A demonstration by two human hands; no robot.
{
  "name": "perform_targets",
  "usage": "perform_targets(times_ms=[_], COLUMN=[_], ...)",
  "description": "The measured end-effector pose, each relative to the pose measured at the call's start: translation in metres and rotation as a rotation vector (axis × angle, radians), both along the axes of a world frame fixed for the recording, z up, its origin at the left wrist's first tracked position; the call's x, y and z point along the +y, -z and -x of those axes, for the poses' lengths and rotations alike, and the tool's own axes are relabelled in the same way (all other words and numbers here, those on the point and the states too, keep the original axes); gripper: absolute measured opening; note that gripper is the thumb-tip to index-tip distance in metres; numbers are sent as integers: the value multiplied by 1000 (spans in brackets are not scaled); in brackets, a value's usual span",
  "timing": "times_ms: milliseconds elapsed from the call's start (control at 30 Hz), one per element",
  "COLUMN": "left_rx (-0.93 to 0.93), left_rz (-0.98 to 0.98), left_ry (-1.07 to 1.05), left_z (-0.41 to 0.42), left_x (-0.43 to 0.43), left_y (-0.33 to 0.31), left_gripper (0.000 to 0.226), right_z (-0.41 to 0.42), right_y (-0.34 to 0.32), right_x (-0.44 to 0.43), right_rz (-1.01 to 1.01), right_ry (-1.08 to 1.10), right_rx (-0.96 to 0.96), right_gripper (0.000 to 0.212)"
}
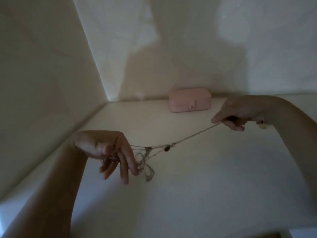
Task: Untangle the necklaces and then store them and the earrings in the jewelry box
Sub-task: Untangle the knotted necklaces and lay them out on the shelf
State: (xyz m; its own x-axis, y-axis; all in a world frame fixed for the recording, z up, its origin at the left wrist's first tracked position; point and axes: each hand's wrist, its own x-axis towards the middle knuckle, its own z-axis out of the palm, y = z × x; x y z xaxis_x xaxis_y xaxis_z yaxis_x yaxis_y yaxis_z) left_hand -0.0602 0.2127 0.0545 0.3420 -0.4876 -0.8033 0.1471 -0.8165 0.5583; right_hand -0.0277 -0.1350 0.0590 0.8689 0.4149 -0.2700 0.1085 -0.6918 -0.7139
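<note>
Thin tangled necklaces (149, 152) stretch in the air between my two hands above a white table (205, 186). My left hand (109, 152) holds chain strands among its fingers, with loose loops hanging beside them. My right hand (236, 115) pinches one taut chain, pulled up and to the right. A small dark bead (166, 148) sits on the strand near the knot. A pale piece (262, 126), possibly an earring, shows under my right wrist. The pink jewelry box (189, 100) stands shut against the back wall, beyond both hands.
White walls meet in a corner at the back left (107, 100), and the table runs along them. The room is dim, with shadows on the back wall. The table's near edge shows at the bottom right (291, 235).
</note>
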Motion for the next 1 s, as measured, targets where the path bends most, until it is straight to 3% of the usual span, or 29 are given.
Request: perform_targets(times_ms=[33, 100, 167, 200, 267, 367, 467, 533, 633, 767, 867, 933, 1000], left_rx=[-4, 13, -20, -139, -332, -661, -825, -828, -822, -851, -887, -935, -1033], left_rz=[-92, -98, -106, -128, -225, -291, -373, -386, -482, -453, -473, -474, -433], left_ry=[72, 125, -100, -65, -50, 108, 188, 219, 240, 190, 158, 133, 70], left_z=[1, 7, 7, 13, 19, 29, 40, 44, 43, 48, 51, 54, 54], left_x=[-4, -12, -20, -19, -28, -34, -46, -58, -63, -65, -62, -59, -58], left_y=[-1, 6, 25, 31, 29, 17, 15, 19, 25, 24, 22, 18, 14], left_gripper=[97, 69, 32, 30, 47, 114, 141, 148, 132, 115, 100, 77, 45], right_z=[3, 8, 12, 13, 14, 13, 13, 14, 14, 18, 22, 28, 32], right_y=[-3, -9, -9, -7, 1, 21, 43, 53, 64, 73, 74, 68, 64], right_x=[-3, -9, -15, -19, -26, -32, -33, -34, -36, -31, -16, 5, 27], right_rz=[188, 428, 489, 506, 557, 621, 607, 549, 503, 514, 333, 137, 77], right_ry=[-21, -19, 21, 43, 79, 109, 154, 185, 219, 210, 164, 59, -73], right_rx=[-30, -146, -292, -376, -527, -665, -782, -800, -778, -698, -627, -511, -426], right_gripper=[53, 54, 55, 56, 58, 58, 56, 55, 54, 51, 27, 9, 16])
